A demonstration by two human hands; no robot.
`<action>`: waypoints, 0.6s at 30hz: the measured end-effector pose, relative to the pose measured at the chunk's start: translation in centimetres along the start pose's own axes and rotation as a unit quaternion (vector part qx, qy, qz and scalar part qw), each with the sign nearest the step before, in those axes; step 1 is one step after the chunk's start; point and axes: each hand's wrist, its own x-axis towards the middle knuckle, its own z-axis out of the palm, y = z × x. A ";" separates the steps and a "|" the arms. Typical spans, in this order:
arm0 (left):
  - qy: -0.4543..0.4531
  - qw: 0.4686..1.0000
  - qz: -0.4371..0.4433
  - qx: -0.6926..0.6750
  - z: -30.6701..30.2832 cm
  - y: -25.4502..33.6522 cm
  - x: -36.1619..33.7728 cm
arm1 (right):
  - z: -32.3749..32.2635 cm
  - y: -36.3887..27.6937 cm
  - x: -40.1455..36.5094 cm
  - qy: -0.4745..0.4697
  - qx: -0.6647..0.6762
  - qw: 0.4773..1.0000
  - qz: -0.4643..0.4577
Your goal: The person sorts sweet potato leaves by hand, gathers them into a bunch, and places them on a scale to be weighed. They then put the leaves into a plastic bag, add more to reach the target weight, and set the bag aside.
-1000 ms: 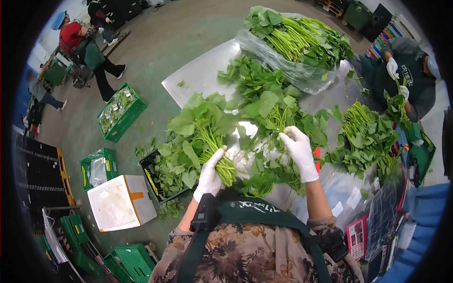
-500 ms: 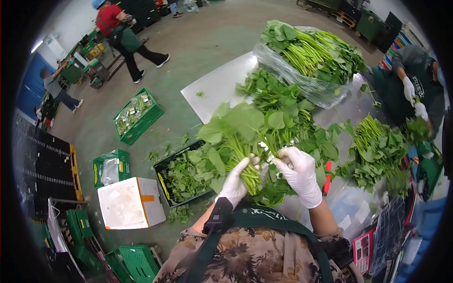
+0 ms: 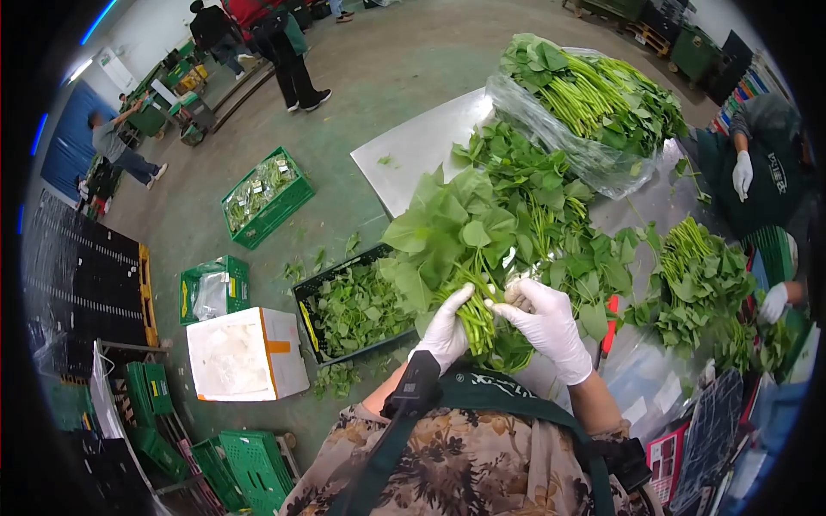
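Observation:
My left hand (image 3: 443,334), in a white glove, is closed around the stems of a bunch of leafy greens (image 3: 447,225), whose broad leaves fan out away from me. Close on its right, my gloved right hand (image 3: 549,325) has its fingers curled in a pinch at stems beside the bunch, the thumb against them; the fingertips are partly hidden. Loose greens (image 3: 594,262) lie on the metal table (image 3: 422,159) just beyond my hands. A red-handled tool (image 3: 610,325) lies right of my right hand, mostly covered.
A plastic bag of greens (image 3: 632,168) stands at the table's far side, another pile (image 3: 701,279) to the right. Left on the floor are a black crate of leaves (image 3: 348,314), a foam box (image 3: 237,354) and green crates (image 3: 280,206). A gloved co-worker (image 3: 761,163) stands at right.
The left hand's bunch has come closer to my right hand, whose thumb now meets its stems. The co-worker's hands have moved apart, one lower near the greens. People in the background have walked on.

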 end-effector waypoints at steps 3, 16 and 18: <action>0.005 1.000 -0.005 0.005 0.2 0.2 -0.1 | 0.2 -0.2 -0.1 -0.007 0.027 0.999 0.028; -0.042 0.998 -0.019 -0.047 -0.7 0.2 0.1 | 1.0 1.4 -0.7 -0.030 0.143 0.986 0.080; -0.043 0.998 -0.015 -0.043 -0.8 0.3 0.1 | 0.9 1.2 -0.7 -0.031 0.135 0.987 0.078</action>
